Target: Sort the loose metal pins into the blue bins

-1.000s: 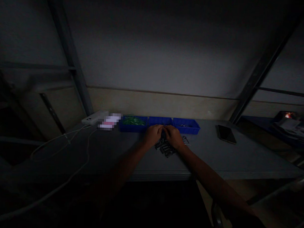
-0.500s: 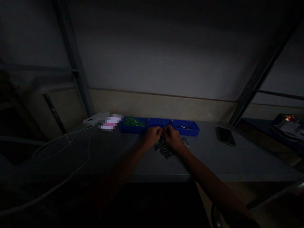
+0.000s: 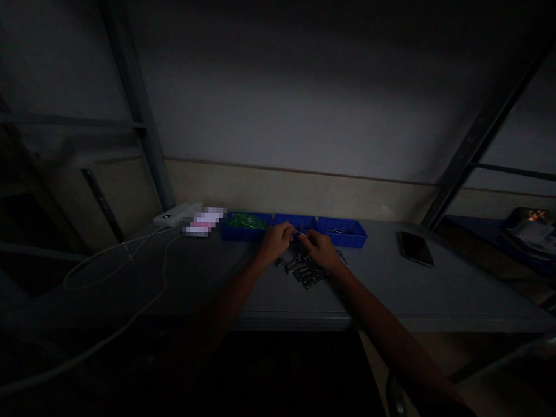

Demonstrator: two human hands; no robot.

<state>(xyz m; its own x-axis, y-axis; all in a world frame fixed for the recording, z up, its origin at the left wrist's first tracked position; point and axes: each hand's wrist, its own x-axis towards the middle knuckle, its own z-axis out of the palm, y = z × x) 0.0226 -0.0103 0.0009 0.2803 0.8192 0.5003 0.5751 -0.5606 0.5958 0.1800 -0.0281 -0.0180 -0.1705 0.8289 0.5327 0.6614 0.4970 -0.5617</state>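
Note:
Both hands meet over the grey table [image 3: 439,293] in dim light. My left hand [image 3: 274,242] is curled, fingers pinched toward the right. My right hand [image 3: 321,249] is also curled, and a small thin part I cannot make out shows between the two sets of fingertips. Below and between the hands lies a pile of several small dark metal parts [image 3: 303,271]. Just behind the hands stand three blue trays in a row: the left tray [image 3: 243,227] holds green pieces, the middle tray [image 3: 290,221] is partly hidden, the right tray [image 3: 347,234] holds thin metal bits.
A dark phone [image 3: 414,247] lies flat on the table to the right. A white power bank [image 3: 175,214] with a white cable [image 3: 121,255] sits at the back left, next to a blurred pink-white item [image 3: 203,222]. Metal rack posts stand on both sides.
Both hands have shifted slightly toward the trays and apart, uncovering more of the metal parts. A thin part now shows between the fingertips.

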